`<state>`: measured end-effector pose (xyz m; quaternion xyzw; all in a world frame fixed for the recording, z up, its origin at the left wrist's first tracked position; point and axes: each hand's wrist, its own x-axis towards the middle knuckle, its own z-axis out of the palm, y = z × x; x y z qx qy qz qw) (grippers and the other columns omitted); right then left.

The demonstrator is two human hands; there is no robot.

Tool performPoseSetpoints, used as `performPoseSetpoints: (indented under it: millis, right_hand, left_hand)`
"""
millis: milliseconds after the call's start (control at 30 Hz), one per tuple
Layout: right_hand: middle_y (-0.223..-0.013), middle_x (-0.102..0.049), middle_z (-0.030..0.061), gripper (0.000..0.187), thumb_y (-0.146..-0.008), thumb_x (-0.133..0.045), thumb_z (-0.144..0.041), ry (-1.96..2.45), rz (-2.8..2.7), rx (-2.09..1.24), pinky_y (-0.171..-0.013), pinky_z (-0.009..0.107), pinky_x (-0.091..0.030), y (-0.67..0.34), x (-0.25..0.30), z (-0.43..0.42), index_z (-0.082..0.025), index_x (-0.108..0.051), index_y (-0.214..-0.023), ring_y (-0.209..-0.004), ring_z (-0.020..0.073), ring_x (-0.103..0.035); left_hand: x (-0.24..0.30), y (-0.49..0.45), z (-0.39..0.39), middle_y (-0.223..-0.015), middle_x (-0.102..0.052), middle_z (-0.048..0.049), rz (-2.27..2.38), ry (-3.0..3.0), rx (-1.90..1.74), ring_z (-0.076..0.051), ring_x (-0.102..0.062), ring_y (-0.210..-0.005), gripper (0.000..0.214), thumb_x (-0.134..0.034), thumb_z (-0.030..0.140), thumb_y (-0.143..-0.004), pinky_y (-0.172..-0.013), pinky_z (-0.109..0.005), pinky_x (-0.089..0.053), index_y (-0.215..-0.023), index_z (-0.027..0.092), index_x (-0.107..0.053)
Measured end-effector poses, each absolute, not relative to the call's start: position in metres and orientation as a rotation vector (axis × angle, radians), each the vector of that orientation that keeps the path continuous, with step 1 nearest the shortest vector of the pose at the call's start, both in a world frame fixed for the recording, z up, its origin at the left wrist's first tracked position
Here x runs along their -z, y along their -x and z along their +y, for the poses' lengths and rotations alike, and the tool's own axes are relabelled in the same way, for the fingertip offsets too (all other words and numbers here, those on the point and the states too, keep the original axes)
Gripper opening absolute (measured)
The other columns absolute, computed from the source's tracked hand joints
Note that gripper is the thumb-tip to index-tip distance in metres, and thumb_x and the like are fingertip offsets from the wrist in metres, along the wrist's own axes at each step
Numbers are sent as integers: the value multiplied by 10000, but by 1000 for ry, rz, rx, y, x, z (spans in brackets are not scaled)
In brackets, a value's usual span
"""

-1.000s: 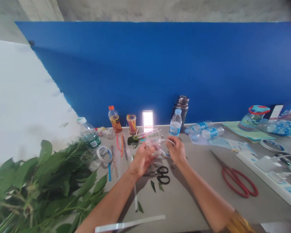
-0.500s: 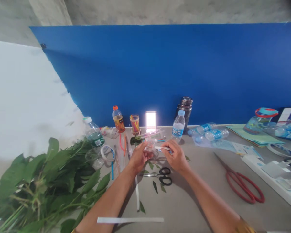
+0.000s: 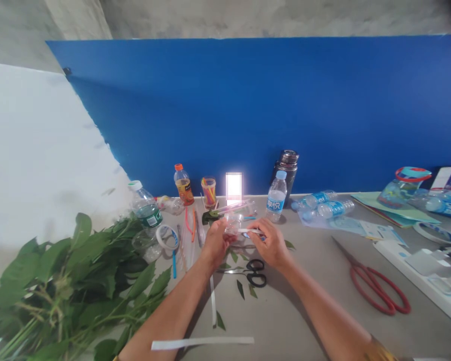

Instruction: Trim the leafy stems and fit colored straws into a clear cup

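Note:
Near the middle of the table, my left hand (image 3: 216, 242) is closed around a clear plastic piece (image 3: 233, 224) that looks like part of a cut bottle. My right hand (image 3: 268, 241) pinches a narrow white strip (image 3: 245, 230), whose free end reaches to the side of the clear piece. Whether the strip sticks to the plastic I cannot tell. Below both hands lie black-handled scissors (image 3: 256, 273) and some small cut leaves (image 3: 240, 289). A longer white strip (image 3: 203, 343) lies across the front, partly over my left forearm in the view.
Leafy branches (image 3: 60, 281) cover the left side. At the back stand an orange-capped bottle (image 3: 183, 185), a cup of straws (image 3: 209, 193), a water bottle (image 3: 276, 198) and a dark thermos (image 3: 287, 165). Red-handled shears (image 3: 376, 286) and a white power strip (image 3: 409, 273) lie right.
My right hand has shifted very slightly, and the white strip has tilted a little against the clear piece. My left hand stays nearly where it was, still holding the plastic.

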<state>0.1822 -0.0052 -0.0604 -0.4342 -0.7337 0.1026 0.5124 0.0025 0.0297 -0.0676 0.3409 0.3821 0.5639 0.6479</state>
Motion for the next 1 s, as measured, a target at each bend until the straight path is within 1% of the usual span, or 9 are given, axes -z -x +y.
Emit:
performPoseSetpoints:
  millis: [133, 233, 300, 400, 533, 600, 767, 867, 1000]
  right_hand:
    - [-864, -704, 34, 88, -917, -597, -252, 1088, -1744, -199, -734, 293, -470, -181, 60, -6, -227, -675, -885, -840, 208, -649]
    - [-862, -712, 41, 122, -889, -628, -271, 1150, -1730, -141, -737, 297, -482, -180, 62, -5, -219, -711, -961, -828, 215, -660]
    - [-874, -728, 46, 160, -891, -642, -285, 1175, -1742, -115, -763, 306, -491, -180, 63, -4, -220, -734, -1004, -840, 220, -670]
    - [-890, -752, 47, 140, -920, -638, -302, 1163, -1785, -115, -807, 318, -491, -180, 63, -4, -240, -755, -964, -854, 219, -677]
    - [-841, -750, 39, 155, -921, -637, -319, 1176, -1776, -164, -782, 311, -475, -180, 60, -5, -244, -739, -832, -831, 214, -676]
    - [-828, -745, 32, 162, -908, -627, -307, 1201, -1744, -202, -778, 308, -470, -180, 58, -6, -244, -727, -796, -826, 210, -674]
    - [-838, -732, 23, 156, -867, -612, -302, 1267, -1680, -267, -776, 302, -468, -182, 56, -6, -248, -723, -771, -832, 204, -672]
    - [-847, -735, 26, 153, -853, -617, -314, 1271, -1652, -327, -774, 301, -476, -183, 54, -6, -244, -728, -773, -829, 203, -673]
    - [-859, -740, 32, 179, -869, -611, -340, 1160, -1628, -502, -734, 284, -493, -181, 50, -8, -230, -731, -794, -803, 192, -669]
  left_hand:
    - [61, -1, 29, -852, -755, -71, 811, -645, -1192, -173, -713, -697, 289, -703, 443, -942, -695, -308, -608, -998, 161, -679]
    - [53, -2, 26, -873, -773, -97, 760, -609, -1145, -175, -730, -700, 286, -600, 396, -1016, -708, -308, -627, -1045, 129, -696]
    - [49, -2, 23, -899, -783, -117, 741, -574, -1120, -182, -743, -706, 329, -520, 384, -1053, -724, -317, -637, -1072, 111, -703]
    - [45, -3, 21, -921, -790, -129, 703, -525, -1101, -197, -761, -742, 381, -467, 389, -1073, -743, -330, -646, -1068, 96, -710]
    - [46, -3, 22, -884, -792, -121, 702, -514, -1116, -190, -759, -711, 367, -495, 384, -1065, -738, -321, -645, -1031, 91, -713]
    - [48, -2, 23, -855, -790, -114, 717, -525, -1118, -187, -753, -684, 343, -526, 381, -1053, -736, -321, -643, -1017, 94, -711]
    - [51, 1, 26, -817, -787, -117, 766, -560, -1094, -198, -745, -646, 330, -590, 412, -1020, -709, -340, -640, -1009, 103, -705]
    - [53, 2, 28, -838, -787, -125, 792, -550, -1089, -212, -753, -678, 356, -586, 442, -1018, -753, -373, -643, -1029, 105, -701]
    - [57, 1, 27, -892, -786, -103, 784, -578, -1081, -183, -738, -687, 331, -651, 458, -980, -731, -334, -622, -1040, 135, -688]
